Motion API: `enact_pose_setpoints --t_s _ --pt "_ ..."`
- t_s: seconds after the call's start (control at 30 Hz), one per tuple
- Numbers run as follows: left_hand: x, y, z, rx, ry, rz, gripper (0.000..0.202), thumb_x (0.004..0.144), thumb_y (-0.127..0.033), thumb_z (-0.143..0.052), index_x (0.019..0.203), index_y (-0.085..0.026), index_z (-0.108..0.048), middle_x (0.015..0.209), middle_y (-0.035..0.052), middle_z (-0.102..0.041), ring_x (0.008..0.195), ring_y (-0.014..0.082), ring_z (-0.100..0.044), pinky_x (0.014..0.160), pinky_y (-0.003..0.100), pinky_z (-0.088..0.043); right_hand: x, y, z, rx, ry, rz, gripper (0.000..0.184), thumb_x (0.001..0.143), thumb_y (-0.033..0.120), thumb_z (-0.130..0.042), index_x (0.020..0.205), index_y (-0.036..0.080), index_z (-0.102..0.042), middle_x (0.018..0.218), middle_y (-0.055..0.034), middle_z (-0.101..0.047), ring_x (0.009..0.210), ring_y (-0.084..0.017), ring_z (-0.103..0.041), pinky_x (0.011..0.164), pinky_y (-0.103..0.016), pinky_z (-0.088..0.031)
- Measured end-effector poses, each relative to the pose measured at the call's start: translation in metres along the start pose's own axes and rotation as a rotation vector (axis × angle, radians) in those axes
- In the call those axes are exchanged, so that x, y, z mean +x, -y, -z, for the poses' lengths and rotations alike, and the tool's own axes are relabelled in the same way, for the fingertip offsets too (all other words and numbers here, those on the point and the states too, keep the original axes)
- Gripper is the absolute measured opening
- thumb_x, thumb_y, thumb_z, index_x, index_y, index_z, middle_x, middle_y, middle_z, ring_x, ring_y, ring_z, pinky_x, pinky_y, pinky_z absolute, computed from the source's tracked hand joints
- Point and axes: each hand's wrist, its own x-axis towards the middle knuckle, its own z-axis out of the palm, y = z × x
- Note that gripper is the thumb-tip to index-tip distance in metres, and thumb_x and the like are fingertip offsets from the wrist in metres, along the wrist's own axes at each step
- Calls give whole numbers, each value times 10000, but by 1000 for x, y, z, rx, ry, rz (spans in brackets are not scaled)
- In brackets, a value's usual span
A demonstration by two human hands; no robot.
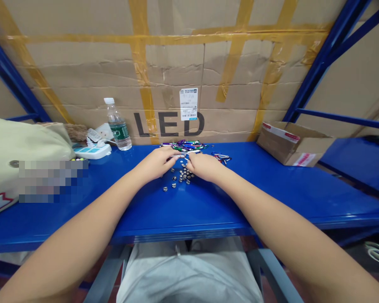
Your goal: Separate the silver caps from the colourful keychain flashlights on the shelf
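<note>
Both hands meet over the far middle of the blue table (135, 219). My left hand (158, 163) is closed, its thumb and fingers pinching one end of a slim silvery piece (180, 156). From the other side my right hand (205, 166) closes on the same piece, its fingers curled and partly hidden. Too little of the piece shows to name its kind. Below and between the hands lie several small shiny metal parts (185, 173). Behind them is a pile of thin colored metal pieces (189, 146) in purple, green and blue. Carabiner-like clips (221, 158) lie beyond my right hand.
A water bottle (118, 126) stands at the back left beside a white power strip (93, 150). A pale bag (25, 143) rests on the left. An open cardboard box (293, 143) sits at the back right. Large taped cardboard (164, 75) walls the back between blue posts (328, 59).
</note>
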Motion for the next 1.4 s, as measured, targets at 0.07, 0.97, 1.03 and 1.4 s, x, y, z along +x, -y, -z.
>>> enact_pose_setpoints --t_s 0.07,0.97,1.03,1.4 --pt "0 0 -1 5 13 -13 314 932 -242 -426 1105 -145 -670 1045 97 -684 973 219 -619 877 358 -491 2 1 -2 8 7 0 348 942 337 -349 1051 115 -595 1020 -176 -694 870 -296 -660 730 -363 -467" --pt "0 -6 6 33 -42 -128 312 922 -261 -498 1183 -190 -655 892 62 -693 821 178 -633 749 282 -485 7 -10 -8 715 -220 43 206 920 240 -287 735 222 -377 688 3 -483 680 -153 -471 651 -273 -400" --pt "1 -6 8 37 -26 -142 315 924 -259 -496 1189 -193 -652 900 64 -688 825 177 -631 755 279 -481 7 -9 -6 708 -206 33 209 922 249 -281 741 221 -382 693 1 -481 696 -157 -472 656 -272 -399" --pt "-2 -2 16 73 97 -161 316 947 -271 -478 1203 -188 -644 937 77 -678 855 187 -625 753 281 -473 3 -14 -2 565 -129 133 211 914 244 -284 714 217 -348 768 -8 -506 717 -146 -448 705 -287 -376"
